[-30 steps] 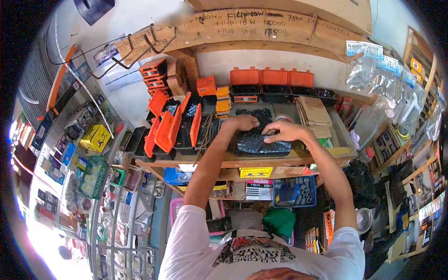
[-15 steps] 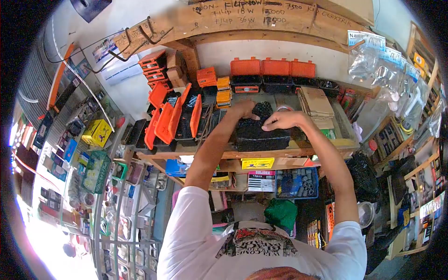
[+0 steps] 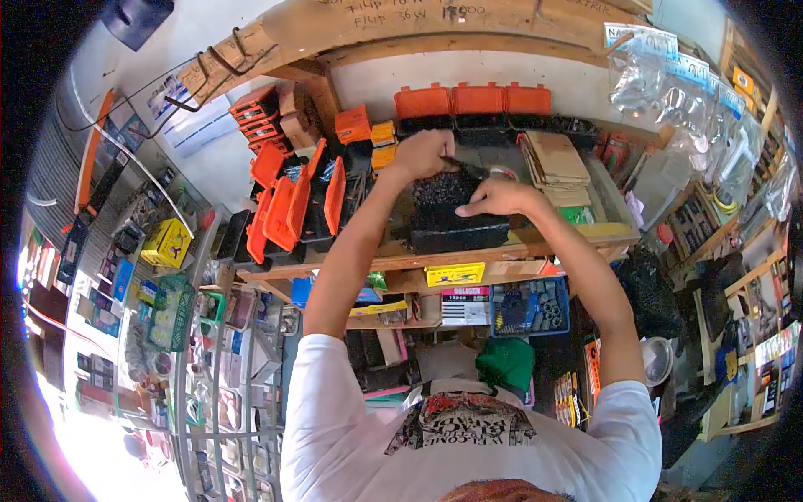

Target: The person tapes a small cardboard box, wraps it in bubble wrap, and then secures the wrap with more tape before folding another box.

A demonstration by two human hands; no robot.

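Observation:
A black plastic box (image 3: 462,234) stands near the front edge of the wooden counter. Small black pieces that look like screws (image 3: 439,191) fill it in a heap. My left hand (image 3: 425,154) is closed above the box's back left part, gripping something dark whose kind does not show clearly. My right hand (image 3: 500,198) is at the box's right side, with its thumb over the rim and the other fingers partly hidden behind. A round pale-rimmed item (image 3: 503,171) sits just behind my right hand.
Open boxes with orange lids (image 3: 288,216) stand to the left, more orange-lidded boxes (image 3: 478,102) at the back. Flat brown cardboard pieces (image 3: 556,159) are stacked at the right. Below the counter is a blue basket of grey fittings (image 3: 535,308). Plastic packets (image 3: 640,84) hang at the upper right.
My left hand has risen and moved back from the box, now closed. The dark lump between my hands has flattened or shifted. My right hand stays at the box's right side.

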